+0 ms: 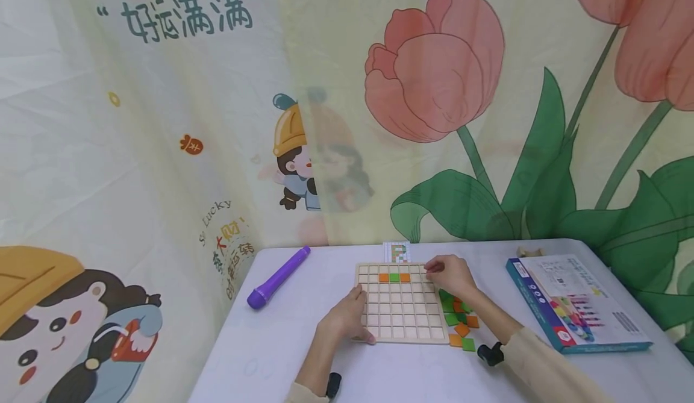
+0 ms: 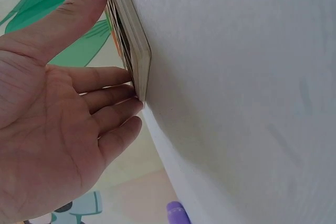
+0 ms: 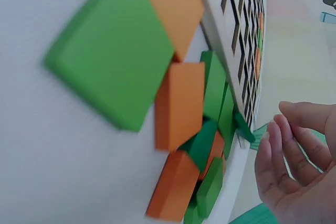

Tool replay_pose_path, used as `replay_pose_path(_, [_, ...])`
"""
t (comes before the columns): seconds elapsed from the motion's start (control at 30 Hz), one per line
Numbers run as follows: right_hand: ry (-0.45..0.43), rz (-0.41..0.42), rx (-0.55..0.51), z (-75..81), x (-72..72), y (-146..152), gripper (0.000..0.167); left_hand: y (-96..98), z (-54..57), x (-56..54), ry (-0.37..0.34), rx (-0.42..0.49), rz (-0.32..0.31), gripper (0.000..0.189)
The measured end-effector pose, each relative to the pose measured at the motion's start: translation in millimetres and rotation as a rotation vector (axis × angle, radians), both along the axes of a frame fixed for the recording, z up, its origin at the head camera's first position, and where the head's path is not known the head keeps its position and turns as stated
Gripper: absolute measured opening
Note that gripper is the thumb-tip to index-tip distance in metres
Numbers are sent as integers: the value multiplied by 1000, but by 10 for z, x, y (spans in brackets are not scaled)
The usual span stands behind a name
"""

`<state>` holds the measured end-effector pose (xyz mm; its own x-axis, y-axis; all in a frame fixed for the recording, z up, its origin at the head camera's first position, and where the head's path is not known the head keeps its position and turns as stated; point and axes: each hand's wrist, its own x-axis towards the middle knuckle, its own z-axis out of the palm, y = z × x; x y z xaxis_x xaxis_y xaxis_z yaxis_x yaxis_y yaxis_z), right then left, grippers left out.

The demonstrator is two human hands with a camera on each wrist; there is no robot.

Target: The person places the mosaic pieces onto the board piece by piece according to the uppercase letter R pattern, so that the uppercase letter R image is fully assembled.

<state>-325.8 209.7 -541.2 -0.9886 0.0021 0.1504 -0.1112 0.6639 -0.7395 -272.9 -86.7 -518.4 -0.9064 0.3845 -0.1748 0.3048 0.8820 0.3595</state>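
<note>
A pale wooden grid board lies on the table. Two orange tiles with a green tile between them sit in a row near its far edge. My left hand rests against the board's left side, its straight fingers touching the edge and the thumb on another side. Over the far right corner is my right hand, fingers loosely bent, thumb tip close to the index finger. No tile shows between those fingertips. Loose green and orange tiles lie along the board's right side.
A small pattern card lies behind the board. To the left is a purple microphone-shaped object. A flat blue-edged box stands at the right, with a small beige item behind it. A printed curtain hangs beyond the table.
</note>
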Motion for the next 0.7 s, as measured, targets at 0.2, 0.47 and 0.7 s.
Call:
replay_pose_path(0.2, [-57,-16,72,21,128,107,17,-14,-3,-5,-4,-2,-2,116])
replay_pose_path(0.47, [-186,-37,218,96,305,128,24,-34,-9,0,2,15,-14,115])
replay_pose_path(0.7, [-222,-42,202,75,358,157,20,-14,0,-10,-6,18,-19,115])
